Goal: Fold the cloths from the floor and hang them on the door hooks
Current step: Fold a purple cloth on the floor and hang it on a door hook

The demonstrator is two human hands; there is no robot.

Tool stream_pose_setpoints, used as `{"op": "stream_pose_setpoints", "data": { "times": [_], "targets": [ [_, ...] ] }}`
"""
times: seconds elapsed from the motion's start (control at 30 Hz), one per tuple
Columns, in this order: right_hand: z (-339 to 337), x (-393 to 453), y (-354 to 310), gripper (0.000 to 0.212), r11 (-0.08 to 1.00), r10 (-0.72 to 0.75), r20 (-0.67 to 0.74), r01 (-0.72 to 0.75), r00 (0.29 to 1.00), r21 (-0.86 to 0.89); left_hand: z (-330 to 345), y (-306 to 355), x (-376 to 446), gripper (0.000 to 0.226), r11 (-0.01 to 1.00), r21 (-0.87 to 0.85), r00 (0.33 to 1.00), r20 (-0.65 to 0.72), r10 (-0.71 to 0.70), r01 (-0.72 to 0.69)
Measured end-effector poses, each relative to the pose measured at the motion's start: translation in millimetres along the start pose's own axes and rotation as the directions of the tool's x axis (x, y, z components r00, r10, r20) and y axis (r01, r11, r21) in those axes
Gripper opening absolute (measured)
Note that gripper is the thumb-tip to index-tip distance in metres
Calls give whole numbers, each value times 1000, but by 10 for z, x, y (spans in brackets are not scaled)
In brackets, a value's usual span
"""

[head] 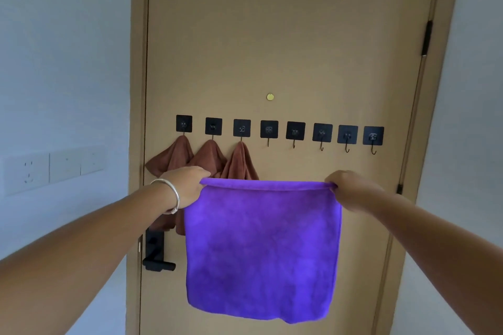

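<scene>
I see both arms stretched forward toward the tan door. The left hand pinches the upper left corner of the purple cloth, and the right hand pinches the upper right corner, so each hand is grasping the cloth with curled fingers. The cloth hangs flat between the two hands, in front of the door, and its top edge is rolled over a little along the whole width. Its lower edge hangs free, with the lower right part a bit lower than the left. A silver bracelet sits on the left wrist.

On the door there is a row of eight black square hooks, running from left to right. The three hooks on the left each carry a brown cloth, and these brown cloths hang just behind the left hand and the left part of the purple cloth. The five hooks on the right carry nothing. Above the row I see a small brass peephole. A black door handle is at the left edge of the door, lower down, just beside the purple cloth. On the white wall to the left there is a socket and switch panel.
</scene>
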State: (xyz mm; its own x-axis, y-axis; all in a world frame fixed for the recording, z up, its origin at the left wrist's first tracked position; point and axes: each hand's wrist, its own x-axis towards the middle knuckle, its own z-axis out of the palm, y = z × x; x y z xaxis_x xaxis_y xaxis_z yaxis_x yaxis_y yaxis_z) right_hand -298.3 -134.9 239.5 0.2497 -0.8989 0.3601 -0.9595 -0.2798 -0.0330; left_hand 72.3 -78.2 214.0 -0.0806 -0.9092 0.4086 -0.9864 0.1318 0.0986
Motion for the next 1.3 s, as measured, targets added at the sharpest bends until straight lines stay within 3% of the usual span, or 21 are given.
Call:
{"op": "stream_pose_setpoints", "data": {
  "times": [0.17, 0.3, 0.37, 0.43, 0.6, 0.77, 0.87, 1.2, 1.3],
  "targets": [
    [305, 879, 236, 45, 992, -83, -62, 89, 995, 93, 258, -40, 734, 46, 999, 9, 997, -56, -45, 46],
    [392, 1389, 368, 57, 954, -207, -205, 244, 957, 176, 304, 13, 1167, 48, 994, -78, 953, -298, 51, -77],
    [425, 1636, 429, 49, 950, -235, -290, 282, 928, 131, 338, -13, 1363, 37, 979, -30, 896, -409, 171, -200],
    [460, 1836, 469, 38, 941, -314, -303, 337, 900, 25, 375, -64, 1520, 31, 948, 109, 865, -388, 317, -299],
    [498, 2210, 534, 36, 832, -550, -229, 503, 803, -233, 463, -189, 1861, 32, 879, 281, 845, -274, 458, -385],
    [535, 2471, 471, 55, 881, -424, -207, 349, 882, -319, 587, -251, 2335, 72, 899, 344, 889, -268, 371, -271],
    [493, 2617, 371, 55, 897, -352, -236, 255, 906, -361, 590, -147, 2627, 80, 908, 388, 932, -243, 268, -160],
    [789, 2691, -194, 39, 901, -139, -250, 18, 958, -433, 973, 339, 2978, 35, 885, 465, 977, -189, 101, -2],
    [825, 2666, -299, 31, 871, -92, -203, -19, 975, -491, 1120, 443, 2990, 36, 883, 469, 987, -136, 81, -8]
  ]
}}
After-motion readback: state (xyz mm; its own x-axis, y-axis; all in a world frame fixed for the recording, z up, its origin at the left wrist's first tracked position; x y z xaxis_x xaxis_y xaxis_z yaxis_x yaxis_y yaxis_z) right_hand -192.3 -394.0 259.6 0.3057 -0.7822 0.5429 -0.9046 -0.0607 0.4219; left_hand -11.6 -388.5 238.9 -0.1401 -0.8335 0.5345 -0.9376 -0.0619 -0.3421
